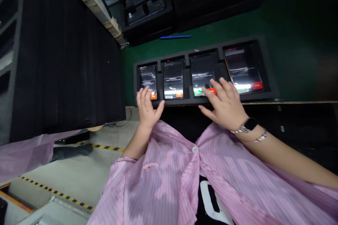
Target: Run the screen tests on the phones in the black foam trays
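Observation:
A black foam tray [185, 101] holds several smartphones in a row, each lying screen up in its own slot with a lit display. My left hand [148, 109] is open over the front edge by the leftmost phone [148, 77], its fingertips at the lower part of that screen. Beside it lies a second phone [173, 77]. My right hand [227, 105] is open, fingers spread, with fingertips over the lower end of the third phone [203, 74], near its green and red buttons. Whether they touch the glass I cannot tell. The rightmost phone [244, 70] sits slightly tilted in its slot.
The tray rests on a green tabletop [224, 30]. Behind it lies a blue pen [175, 37]. At the back, another black tray [145, 10] holds items in compartments. A tall stack of dark trays [66, 59] stands close on the left.

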### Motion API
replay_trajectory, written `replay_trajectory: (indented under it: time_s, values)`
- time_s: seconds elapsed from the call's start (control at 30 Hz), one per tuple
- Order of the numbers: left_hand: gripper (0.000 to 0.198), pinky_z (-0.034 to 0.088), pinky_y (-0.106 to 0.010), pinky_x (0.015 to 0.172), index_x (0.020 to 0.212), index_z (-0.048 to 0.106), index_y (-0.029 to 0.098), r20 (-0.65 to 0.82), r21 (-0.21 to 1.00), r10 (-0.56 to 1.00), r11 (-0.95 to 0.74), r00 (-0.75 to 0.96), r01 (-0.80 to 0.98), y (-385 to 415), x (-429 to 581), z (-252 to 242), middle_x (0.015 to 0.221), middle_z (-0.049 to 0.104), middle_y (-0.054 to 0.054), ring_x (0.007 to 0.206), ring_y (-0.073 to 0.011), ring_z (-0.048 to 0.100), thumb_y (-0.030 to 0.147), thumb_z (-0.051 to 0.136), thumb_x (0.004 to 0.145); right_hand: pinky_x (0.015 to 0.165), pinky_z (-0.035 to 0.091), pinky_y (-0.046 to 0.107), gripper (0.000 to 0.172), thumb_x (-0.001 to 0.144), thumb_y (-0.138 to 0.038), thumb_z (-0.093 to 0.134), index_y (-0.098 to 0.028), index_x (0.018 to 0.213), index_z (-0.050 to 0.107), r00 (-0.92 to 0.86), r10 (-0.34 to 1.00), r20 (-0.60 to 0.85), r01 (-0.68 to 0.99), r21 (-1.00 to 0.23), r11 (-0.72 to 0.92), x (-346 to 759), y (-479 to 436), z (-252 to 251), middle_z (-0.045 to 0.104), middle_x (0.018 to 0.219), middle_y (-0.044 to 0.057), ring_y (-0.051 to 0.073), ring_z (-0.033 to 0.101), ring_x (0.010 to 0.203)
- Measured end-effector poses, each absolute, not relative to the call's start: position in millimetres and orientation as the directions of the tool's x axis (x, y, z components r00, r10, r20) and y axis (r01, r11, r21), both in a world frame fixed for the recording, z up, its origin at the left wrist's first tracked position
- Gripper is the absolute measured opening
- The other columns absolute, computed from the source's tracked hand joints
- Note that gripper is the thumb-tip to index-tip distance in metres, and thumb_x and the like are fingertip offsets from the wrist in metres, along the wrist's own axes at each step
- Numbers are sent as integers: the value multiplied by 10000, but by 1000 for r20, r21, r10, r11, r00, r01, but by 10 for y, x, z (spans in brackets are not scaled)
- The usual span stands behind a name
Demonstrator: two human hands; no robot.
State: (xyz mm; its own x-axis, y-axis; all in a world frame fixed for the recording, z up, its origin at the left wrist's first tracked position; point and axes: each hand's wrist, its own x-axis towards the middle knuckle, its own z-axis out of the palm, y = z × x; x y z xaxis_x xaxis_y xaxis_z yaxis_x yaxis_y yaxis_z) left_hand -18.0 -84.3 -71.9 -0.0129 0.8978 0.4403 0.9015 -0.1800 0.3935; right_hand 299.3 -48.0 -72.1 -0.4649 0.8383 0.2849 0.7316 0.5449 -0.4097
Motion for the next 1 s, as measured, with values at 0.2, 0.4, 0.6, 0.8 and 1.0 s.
replay_trajectory:
  time_s: [0.2,0.4,0.6,0.8,1.0]
  values:
    - [601,344,-551,1231,1430,501,149,276,434,948,22,-156,901,-1044,-619,-750,1530,511,-248,1484,-338,454,564,542,997,1244,215,771,970,930,-439,703,-351,1697,116,-276,902,333,769,-486,415,3543,-523,-758,299,1685,134,525,237,1543]
    - [692,379,-516,1229,1536,343,117,348,441,929,-40,-130,897,-1021,-683,-938,1590,429,-290,1536,-316,402,526,528,1010,1185,337,766,1043,925,-481,710,-247,1694,45,-305,866,397,833,-329,444,3737,-522,-946,298,1665,216,511,255,1537]
    - [564,393,-518,1217,1407,568,143,278,432,950,7,-141,902,-1018,-644,-856,1601,430,-254,1520,-342,420,550,492,1024,1225,298,752,1022,961,-399,655,-346,1684,-65,-247,902,355,827,-408,387,3696,-548,-903,207,1718,152,515,214,1553]
    - [605,380,-493,1228,1415,586,144,285,438,943,29,-170,898,-1044,-622,-855,1594,442,-239,1517,-330,424,594,447,1035,1221,272,778,906,948,-399,643,-381,1681,111,-246,897,367,811,-429,398,3694,-558,-890,211,1724,101,536,227,1540]
    - [683,358,-481,1237,1480,491,102,346,455,923,-10,-166,891,-979,-613,-962,1548,453,-267,1500,-332,428,612,431,1029,1227,250,753,642,925,-467,638,-208,1493,490,-213,956,200,875,-397,278,3694,-497,-864,328,1665,188,501,251,1545]
